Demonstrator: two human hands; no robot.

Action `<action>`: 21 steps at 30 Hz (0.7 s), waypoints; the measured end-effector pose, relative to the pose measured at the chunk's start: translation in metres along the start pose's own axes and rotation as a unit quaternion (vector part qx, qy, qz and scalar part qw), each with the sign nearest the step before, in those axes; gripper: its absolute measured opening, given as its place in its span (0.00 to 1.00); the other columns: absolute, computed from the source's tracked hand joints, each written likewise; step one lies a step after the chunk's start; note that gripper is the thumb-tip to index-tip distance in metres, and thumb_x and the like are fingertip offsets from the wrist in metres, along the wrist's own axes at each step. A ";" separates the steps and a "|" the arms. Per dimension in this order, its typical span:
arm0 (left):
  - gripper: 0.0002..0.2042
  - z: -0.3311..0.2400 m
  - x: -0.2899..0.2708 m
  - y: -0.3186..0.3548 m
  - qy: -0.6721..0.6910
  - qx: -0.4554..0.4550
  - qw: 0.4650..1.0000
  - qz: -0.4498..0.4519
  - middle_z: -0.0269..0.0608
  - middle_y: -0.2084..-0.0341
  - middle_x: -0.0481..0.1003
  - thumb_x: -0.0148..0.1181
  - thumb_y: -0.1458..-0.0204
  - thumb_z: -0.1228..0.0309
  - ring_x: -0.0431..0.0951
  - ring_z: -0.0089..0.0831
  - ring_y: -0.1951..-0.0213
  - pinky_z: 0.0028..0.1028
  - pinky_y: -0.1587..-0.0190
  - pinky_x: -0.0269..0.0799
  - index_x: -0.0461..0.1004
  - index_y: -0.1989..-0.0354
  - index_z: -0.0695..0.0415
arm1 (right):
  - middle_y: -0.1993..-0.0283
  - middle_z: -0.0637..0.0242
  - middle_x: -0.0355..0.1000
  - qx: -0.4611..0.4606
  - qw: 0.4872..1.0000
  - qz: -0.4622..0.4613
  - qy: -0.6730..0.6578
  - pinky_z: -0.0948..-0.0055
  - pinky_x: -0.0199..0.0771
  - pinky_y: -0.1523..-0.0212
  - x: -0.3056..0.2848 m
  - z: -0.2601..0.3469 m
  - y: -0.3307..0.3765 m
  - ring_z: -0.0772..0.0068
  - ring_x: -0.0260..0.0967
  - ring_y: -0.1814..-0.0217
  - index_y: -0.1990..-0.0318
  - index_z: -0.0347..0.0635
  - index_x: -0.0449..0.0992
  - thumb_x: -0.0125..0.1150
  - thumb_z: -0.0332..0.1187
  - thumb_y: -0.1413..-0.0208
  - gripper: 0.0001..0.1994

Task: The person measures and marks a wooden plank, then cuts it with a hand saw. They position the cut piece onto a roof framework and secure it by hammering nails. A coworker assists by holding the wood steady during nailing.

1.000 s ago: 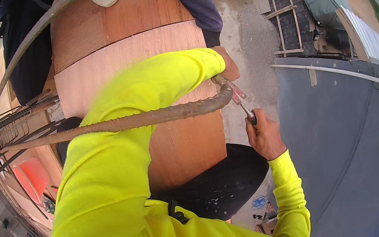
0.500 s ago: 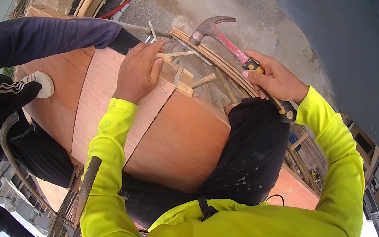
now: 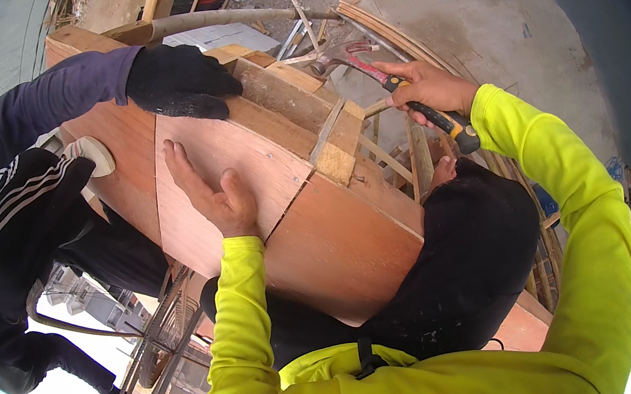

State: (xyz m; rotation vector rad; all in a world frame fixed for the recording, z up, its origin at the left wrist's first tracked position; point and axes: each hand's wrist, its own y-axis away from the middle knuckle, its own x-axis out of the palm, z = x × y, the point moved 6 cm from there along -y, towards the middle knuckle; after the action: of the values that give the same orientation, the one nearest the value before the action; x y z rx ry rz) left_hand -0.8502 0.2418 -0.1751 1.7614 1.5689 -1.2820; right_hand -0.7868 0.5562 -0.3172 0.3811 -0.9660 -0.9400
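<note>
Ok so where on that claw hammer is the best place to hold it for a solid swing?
Low on the black and yellow handle grip of the claw hammer, near its butt end, coming from the right, where the right hand already wraps it. The head points up and left toward the wooden blocks, so the long red shaft likely gives leverage.

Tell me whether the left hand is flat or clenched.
Flat: the left hand lies palm down, fingers spread, on the plywood panel. The right hand grips a hammer.
</note>
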 end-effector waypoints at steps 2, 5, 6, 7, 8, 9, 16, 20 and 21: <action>0.36 0.001 0.000 -0.003 0.022 -0.017 1.000 0.002 0.59 0.27 0.56 0.54 0.46 0.63 0.53 0.56 0.26 0.46 0.24 0.43 0.57 0.28 0.67 | 0.74 0.69 0.70 -0.026 0.980 0.195 -0.025 0.75 0.71 0.82 0.021 -0.005 -0.006 0.79 0.67 0.83 0.21 0.49 0.49 0.59 0.27 0.41 0.41; 0.38 0.001 0.003 -0.004 -0.022 -0.041 0.996 0.070 0.60 0.26 0.54 0.54 0.49 0.65 0.53 0.55 0.25 0.45 0.24 0.42 0.56 0.27 0.66 | 0.74 0.69 0.70 0.049 0.979 0.197 0.016 0.76 0.71 0.81 0.021 -0.026 -0.016 0.80 0.67 0.83 0.21 0.48 0.48 0.58 0.26 0.41 0.40; 0.39 0.001 0.003 -0.007 -0.043 -0.013 0.996 0.071 0.60 0.26 0.54 0.54 0.50 0.66 0.53 0.55 0.25 0.44 0.24 0.42 0.55 0.27 0.66 | 0.74 0.70 0.70 0.039 0.984 0.169 0.029 0.77 0.71 0.80 0.018 -0.029 -0.019 0.81 0.67 0.83 0.21 0.49 0.47 0.57 0.26 0.40 0.40; 0.38 0.005 0.002 -0.009 -0.063 -0.024 0.995 0.080 0.60 0.26 0.54 0.53 0.50 0.66 0.53 0.55 0.25 0.44 0.24 0.42 0.56 0.27 0.66 | 0.72 0.70 0.71 -0.005 0.993 0.119 0.006 0.78 0.70 0.80 0.013 -0.026 -0.021 0.81 0.67 0.83 0.21 0.48 0.46 0.57 0.25 0.40 0.41; 0.38 0.007 0.001 -0.009 -0.087 -0.028 0.991 0.101 0.60 0.26 0.54 0.53 0.50 0.65 0.52 0.56 0.25 0.44 0.24 0.42 0.56 0.27 0.66 | 0.71 0.70 0.72 -0.012 0.998 0.064 -0.021 0.78 0.70 0.80 0.006 -0.028 -0.024 0.81 0.68 0.83 0.21 0.48 0.46 0.56 0.23 0.40 0.41; 0.38 0.009 -0.001 -0.012 -0.105 -0.015 0.989 0.105 0.60 0.27 0.54 0.53 0.50 0.65 0.52 0.56 0.25 0.44 0.24 0.42 0.56 0.27 0.65 | 0.69 0.71 0.72 -0.032 0.999 -0.019 -0.034 0.79 0.69 0.81 -0.004 -0.027 -0.025 0.81 0.68 0.82 0.21 0.47 0.45 0.56 0.22 0.41 0.41; 0.41 0.017 -0.006 -0.035 -0.114 0.006 0.979 0.168 0.59 0.25 0.50 0.42 0.40 0.46 0.46 0.49 0.22 0.42 0.24 0.37 0.52 0.26 0.68 | 0.73 0.69 0.72 0.035 0.979 0.196 -0.039 0.75 0.72 0.77 0.024 -0.039 -0.011 0.80 0.67 0.82 0.21 0.49 0.45 0.55 0.26 0.39 0.40; 0.45 0.035 -0.004 -0.068 -0.193 0.029 0.967 0.163 0.56 0.23 0.47 0.34 0.38 0.38 0.42 0.48 0.22 0.40 0.24 0.33 0.48 0.24 0.67 | 0.72 0.70 0.73 0.026 0.994 0.105 -0.026 0.77 0.71 0.76 0.008 -0.032 -0.027 0.80 0.67 0.82 0.21 0.47 0.47 0.56 0.26 0.40 0.40; 0.44 0.040 -0.003 -0.074 -0.193 0.043 0.967 0.159 0.56 0.23 0.47 0.36 0.38 0.41 0.42 0.48 0.22 0.40 0.24 0.33 0.48 0.24 0.66 | 0.71 0.69 0.73 -0.008 0.993 0.102 -0.051 0.78 0.71 0.76 0.007 -0.026 -0.029 0.80 0.67 0.82 0.21 0.47 0.48 0.56 0.26 0.40 0.39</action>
State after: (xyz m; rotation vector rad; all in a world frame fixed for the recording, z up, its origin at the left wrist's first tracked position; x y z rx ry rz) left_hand -0.9327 0.2260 -0.1730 1.6094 0.9865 -1.4384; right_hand -0.7783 0.5311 -0.3462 0.2179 -1.0686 -0.7853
